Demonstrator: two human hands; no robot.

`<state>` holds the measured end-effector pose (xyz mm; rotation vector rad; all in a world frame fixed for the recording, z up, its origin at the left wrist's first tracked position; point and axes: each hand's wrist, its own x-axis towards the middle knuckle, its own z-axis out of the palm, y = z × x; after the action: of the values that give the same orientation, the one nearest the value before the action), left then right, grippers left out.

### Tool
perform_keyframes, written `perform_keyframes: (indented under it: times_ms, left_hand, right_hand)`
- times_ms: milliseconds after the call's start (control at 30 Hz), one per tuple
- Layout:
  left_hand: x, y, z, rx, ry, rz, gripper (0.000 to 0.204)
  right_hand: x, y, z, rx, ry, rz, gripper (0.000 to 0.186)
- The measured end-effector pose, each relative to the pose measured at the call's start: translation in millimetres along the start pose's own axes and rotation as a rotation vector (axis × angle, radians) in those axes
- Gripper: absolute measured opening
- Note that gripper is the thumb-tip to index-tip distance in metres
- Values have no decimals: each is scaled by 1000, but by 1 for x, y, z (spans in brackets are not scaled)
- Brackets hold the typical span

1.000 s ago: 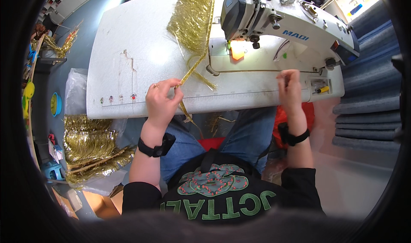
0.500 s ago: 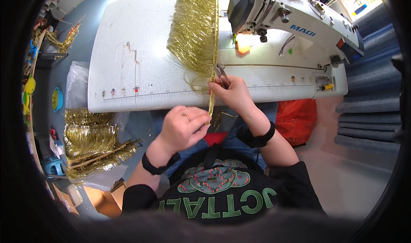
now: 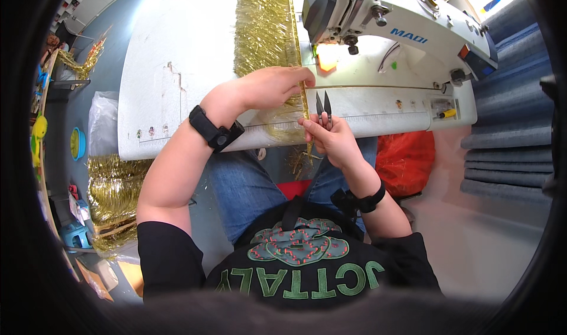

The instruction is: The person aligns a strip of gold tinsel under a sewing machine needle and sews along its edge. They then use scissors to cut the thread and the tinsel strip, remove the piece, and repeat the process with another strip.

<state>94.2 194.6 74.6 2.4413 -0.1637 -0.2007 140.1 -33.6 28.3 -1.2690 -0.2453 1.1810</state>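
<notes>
A length of gold tinsel fringe (image 3: 264, 31) lies on the white sewing table, its strands to the left of a narrow gold band. My left hand (image 3: 273, 88) reaches across the strands, fingers closed at the band; the fingertips are partly hidden. Lower on the same band, my right hand (image 3: 335, 141) pinches it between thumb and finger. That hand also holds a pair of thread snips (image 3: 323, 103), blades apart and pointing away from me, to the right of the band. The band's lower end hangs past the table's front edge.
A white sewing machine (image 3: 401, 31) stands at the right of the table (image 3: 177, 46), its lamp lit. More gold fringe (image 3: 115, 187) sits low at the left beside clear plastic. A red bag (image 3: 407, 164) is below the table's right side. Blue-grey curtains (image 3: 508, 99) hang far right.
My left hand has moved up and away from the band's lower end to a place above my right hand. My right hand has shifted slightly right and down, with the snips now in plain sight.
</notes>
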Motion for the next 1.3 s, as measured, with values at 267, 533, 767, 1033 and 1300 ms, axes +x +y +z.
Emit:
perform_keyframes:
  times_ms: [267,533,767,1033,1300]
  left_hand:
    - [1,-1,-5,20,13,141,15]
    - [-3,0,-4,-32,-140,117,15]
    - [-12,-3,0,-54,-47,124,13]
    - [-25,-9,-14,-129,-7,91,12]
    - [-19,-5,-13,-116,42,99,14]
  right_hand:
    - [-5,11,-1,-76,92,-154,26]
    - [1,19,-1,-253,173,-270,19]
    - [2,16,1,-428,214,-386,17]
    - [5,0,5,-684,235,-532,16]
    - [6,-7,-2,-652,228,-482,16]
